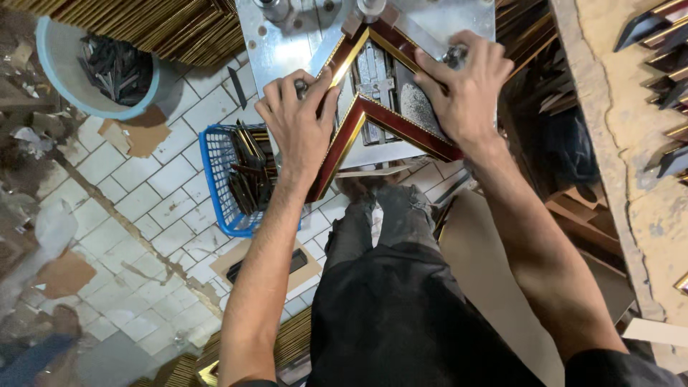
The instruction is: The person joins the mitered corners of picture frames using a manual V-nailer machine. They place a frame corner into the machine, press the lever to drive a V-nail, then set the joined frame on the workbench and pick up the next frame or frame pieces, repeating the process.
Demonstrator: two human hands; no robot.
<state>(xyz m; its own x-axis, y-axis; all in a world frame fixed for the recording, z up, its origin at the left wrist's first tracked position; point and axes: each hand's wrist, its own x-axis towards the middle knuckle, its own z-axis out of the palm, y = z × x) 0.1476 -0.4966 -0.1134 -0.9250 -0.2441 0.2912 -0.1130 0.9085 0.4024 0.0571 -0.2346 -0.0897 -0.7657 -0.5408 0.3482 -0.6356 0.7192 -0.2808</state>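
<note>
A dark red picture frame with gold inner edging [380,118] lies on the metal table of a frame-joining machine [287,43]. My left hand [299,118] presses down on the frame's left side, fingers curled over its edge. Across from it, my right hand [466,89] lies flat over the frame's right side, fingers spread toward the far corner. Between the hands the near corner of the frame points toward me, over the machine's central slot [376,82].
A blue plastic basket [215,179] of short dark moulding offcuts stands on the tiled floor at the left. A pale blue tub [50,64] of dark pieces sits farther left. Stacked gold mouldings [172,25] lie behind. A worn workbench [623,143] runs along the right. My legs are below.
</note>
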